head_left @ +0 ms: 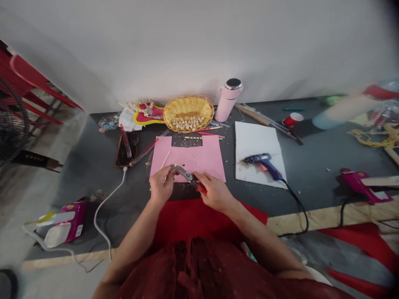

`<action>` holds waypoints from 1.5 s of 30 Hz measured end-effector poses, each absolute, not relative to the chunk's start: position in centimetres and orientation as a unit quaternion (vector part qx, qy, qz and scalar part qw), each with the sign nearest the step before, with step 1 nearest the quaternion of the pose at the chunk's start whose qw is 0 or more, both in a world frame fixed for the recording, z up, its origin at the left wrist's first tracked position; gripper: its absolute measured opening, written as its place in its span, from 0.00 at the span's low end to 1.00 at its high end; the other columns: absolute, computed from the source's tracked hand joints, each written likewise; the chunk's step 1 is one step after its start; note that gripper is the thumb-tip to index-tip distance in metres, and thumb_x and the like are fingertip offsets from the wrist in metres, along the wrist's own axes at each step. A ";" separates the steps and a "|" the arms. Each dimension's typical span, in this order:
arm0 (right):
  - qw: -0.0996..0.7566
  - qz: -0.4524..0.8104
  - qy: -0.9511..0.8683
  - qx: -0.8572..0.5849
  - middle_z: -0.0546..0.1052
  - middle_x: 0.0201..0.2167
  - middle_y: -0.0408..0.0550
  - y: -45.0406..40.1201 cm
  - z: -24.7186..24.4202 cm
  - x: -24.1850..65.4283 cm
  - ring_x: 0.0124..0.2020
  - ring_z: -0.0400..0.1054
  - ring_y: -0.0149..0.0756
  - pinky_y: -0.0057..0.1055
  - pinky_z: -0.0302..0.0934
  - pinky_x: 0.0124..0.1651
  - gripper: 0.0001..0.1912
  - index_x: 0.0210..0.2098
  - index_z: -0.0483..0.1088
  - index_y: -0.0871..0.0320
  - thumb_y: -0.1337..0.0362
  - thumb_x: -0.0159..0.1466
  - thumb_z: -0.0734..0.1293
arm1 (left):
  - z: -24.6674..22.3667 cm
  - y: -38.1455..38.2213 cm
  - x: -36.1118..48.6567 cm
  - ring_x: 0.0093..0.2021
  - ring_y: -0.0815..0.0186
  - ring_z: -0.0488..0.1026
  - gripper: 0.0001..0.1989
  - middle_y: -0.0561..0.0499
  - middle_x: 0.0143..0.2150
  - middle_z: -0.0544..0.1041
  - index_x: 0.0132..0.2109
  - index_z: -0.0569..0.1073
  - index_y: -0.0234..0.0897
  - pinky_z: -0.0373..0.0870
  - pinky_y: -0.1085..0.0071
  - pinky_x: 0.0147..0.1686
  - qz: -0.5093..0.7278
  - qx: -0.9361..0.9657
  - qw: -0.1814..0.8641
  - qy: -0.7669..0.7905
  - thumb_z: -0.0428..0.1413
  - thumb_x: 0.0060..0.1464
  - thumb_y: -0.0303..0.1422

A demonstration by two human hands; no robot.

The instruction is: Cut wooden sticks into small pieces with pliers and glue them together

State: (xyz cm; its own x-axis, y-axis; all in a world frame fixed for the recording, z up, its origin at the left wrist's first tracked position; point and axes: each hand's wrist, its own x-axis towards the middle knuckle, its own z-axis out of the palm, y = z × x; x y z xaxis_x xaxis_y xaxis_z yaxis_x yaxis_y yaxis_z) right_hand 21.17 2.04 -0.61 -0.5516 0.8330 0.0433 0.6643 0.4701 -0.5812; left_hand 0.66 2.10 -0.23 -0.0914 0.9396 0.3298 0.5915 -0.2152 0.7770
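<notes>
My right hand [215,191] is wrapped round the red handles of a pair of metal pliers or cutters [186,174]. The tool's jaws point left to my left hand [162,185], whose fingers are pinched at the jaw tips; a small pale piece seems to show there, too small to make out. Both hands are over the near edge of a pink sheet [190,158]. On that sheet, just beyond my left hand, a thin pale stick [165,159] slants. Small crumbs lie about the sheet.
Behind the sheet stand a wicker basket [174,106] with small pale pieces and a pink bottle [227,104]. A blue glue gun [264,164] lies on a white board [246,141] at right. A phone [134,145] with a white cable is at left; purple devices sit at both sides.
</notes>
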 end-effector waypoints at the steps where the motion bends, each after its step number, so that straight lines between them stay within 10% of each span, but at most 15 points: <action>1: 0.164 0.261 -0.840 -0.447 0.72 0.45 0.51 2.0 -0.6 21.1 0.44 0.69 0.40 0.35 0.64 0.46 0.29 0.60 0.55 0.55 0.72 0.59 0.61 | -0.3 2.1 0.7 0.24 0.72 0.70 0.12 0.52 0.25 0.75 0.31 0.75 0.35 0.65 0.77 0.27 0.442 0.641 0.203 0.594 0.50 0.59 0.32; 45: 0.138 0.174 -0.807 -0.547 0.73 0.50 0.49 2.9 -1.4 21.4 0.43 0.72 0.42 0.32 0.65 0.40 0.27 0.61 0.55 0.52 0.58 0.64 0.63 | -1.6 2.9 0.7 0.36 0.67 0.76 0.11 0.48 0.37 0.79 0.44 0.74 0.37 0.71 0.72 0.38 0.482 0.559 0.285 0.611 0.53 0.58 0.37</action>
